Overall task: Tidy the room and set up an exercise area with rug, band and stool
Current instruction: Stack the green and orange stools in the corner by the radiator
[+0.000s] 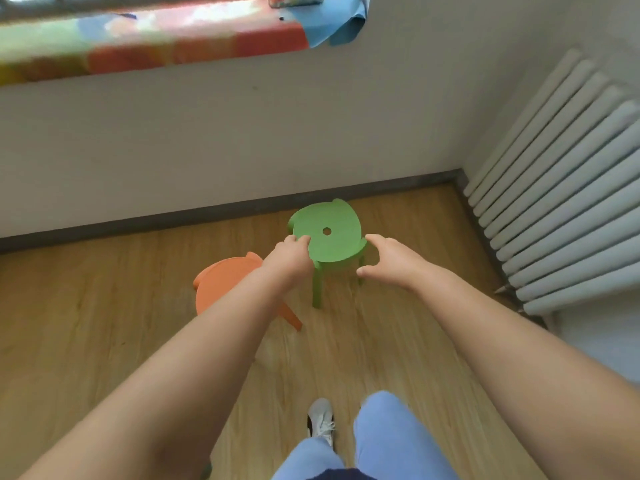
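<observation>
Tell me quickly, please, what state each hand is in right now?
Left hand: fingers on the near-left edge of the green stool; a closed grip cannot be told.
Right hand: open, beside the seat's right edge, holding nothing.

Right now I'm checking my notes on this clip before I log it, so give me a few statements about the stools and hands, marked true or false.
1. The green stool stands upright on the wooden floor. True.
2. The orange stool is stacked on the green one. False: it stands beside it, on the person's left.
3. The left hand touches the green seat's edge. True.
4. The right hand is a closed fist. False: it is open beside the seat.
5. A radiator lines the right wall. True.
</observation>
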Demonstrator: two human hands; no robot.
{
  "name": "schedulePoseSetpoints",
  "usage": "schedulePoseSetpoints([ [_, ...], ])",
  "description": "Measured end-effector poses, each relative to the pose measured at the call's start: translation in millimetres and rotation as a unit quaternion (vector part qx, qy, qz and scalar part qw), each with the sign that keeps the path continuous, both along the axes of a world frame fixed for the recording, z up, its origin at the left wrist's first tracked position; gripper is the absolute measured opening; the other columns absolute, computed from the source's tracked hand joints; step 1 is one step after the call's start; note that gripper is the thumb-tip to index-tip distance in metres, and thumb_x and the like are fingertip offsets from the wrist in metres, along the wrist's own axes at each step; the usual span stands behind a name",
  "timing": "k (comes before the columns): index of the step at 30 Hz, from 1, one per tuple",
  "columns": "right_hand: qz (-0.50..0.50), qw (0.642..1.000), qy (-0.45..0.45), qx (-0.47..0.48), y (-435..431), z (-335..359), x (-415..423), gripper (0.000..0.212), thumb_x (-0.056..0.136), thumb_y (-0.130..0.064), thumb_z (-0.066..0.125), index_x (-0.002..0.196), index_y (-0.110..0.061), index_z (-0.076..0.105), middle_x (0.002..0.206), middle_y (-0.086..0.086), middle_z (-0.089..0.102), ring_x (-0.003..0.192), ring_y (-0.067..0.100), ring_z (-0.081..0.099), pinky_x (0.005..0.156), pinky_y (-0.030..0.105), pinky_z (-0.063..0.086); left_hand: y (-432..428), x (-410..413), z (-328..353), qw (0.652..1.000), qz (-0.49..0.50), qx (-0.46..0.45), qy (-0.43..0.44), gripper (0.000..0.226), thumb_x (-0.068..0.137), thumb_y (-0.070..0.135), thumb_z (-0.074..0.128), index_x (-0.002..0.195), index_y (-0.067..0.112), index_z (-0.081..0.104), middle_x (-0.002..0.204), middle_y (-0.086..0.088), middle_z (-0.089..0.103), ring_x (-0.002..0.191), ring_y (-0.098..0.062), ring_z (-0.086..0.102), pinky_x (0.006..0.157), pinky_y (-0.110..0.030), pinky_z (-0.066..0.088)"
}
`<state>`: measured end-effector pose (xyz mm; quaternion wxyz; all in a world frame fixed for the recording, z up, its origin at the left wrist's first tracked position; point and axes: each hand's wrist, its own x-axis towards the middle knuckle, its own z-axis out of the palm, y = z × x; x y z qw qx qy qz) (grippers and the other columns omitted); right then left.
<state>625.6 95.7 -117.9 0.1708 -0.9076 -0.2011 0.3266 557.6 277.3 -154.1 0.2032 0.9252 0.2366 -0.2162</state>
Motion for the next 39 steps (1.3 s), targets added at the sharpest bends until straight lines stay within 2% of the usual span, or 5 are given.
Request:
schedulePoseSetpoints([
  [8,-0.056,0.995,0.079,0.013,37.5,-48.3,137.2,0.076,0.089,-0.037,0.063,0.152,-0.019,0.023,0.15,0.007,0.04,0.132,0.025,0.045,0.099,0.035,0.041,20.8,106.2,-48.4,0.995,0.054,-0.064,0.047,0.07,0.089,0.001,0.036,0.153,0.023,0.019,0.156,-0.006,0.027,0.127,-0.029,0.048,0.096,-0.043,0.052],
  [20,-0.113,0.977,0.181,-0.011,81.3,-201.3,266.6,0.085,0.086,-0.047,0.064,0.153,-0.017,0.02,0.153,0.008,0.036,0.136,0.027,0.041,0.107,0.039,0.038,71.2,211.5,-188.0,0.962,0.226,-0.113,0.106,0.071,0.09,0.021,0.051,0.152,0.018,0.017,0.149,-0.012,0.035,0.123,-0.033,0.05,0.099,-0.045,0.047],
  [30,-0.182,0.961,0.209,0.005,114.0,-345.9,310.2,0.091,0.084,-0.041,0.071,0.153,-0.015,0.017,0.153,0.011,0.036,0.136,0.028,0.041,0.105,0.034,0.037,108.1,236.6,-319.2,0.911,0.379,-0.134,0.097,0.055,0.086,0.024,0.059,0.135,0.01,0.039,0.133,-0.013,0.051,0.114,-0.036,0.055,0.083,-0.038,0.045],
  [34,-0.21,0.95,0.232,0.024,124.4,-381.2,319.5,0.084,0.084,-0.035,0.072,0.15,-0.011,0.025,0.146,0.008,0.046,0.128,0.026,0.05,0.097,0.03,0.04,119.3,235.6,-354.0,0.875,0.439,-0.156,0.131,0.083,0.087,0.038,0.066,0.148,0.007,0.02,0.145,-0.016,0.044,0.127,-0.038,0.049,0.102,-0.045,0.044],
  [39,-0.25,0.93,0.267,0.038,130.7,-418.5,320.7,0.065,0.081,-0.029,0.075,0.134,-0.012,0.042,0.131,0.004,0.058,0.115,0.024,0.058,0.087,0.029,0.043,136.1,233.4,-378.7,0.833,0.483,-0.24,0.122,0.072,0.084,0.045,0.068,0.139,0.007,0.041,0.138,-0.012,0.054,0.122,-0.033,0.054,0.105,-0.045,0.044],
])
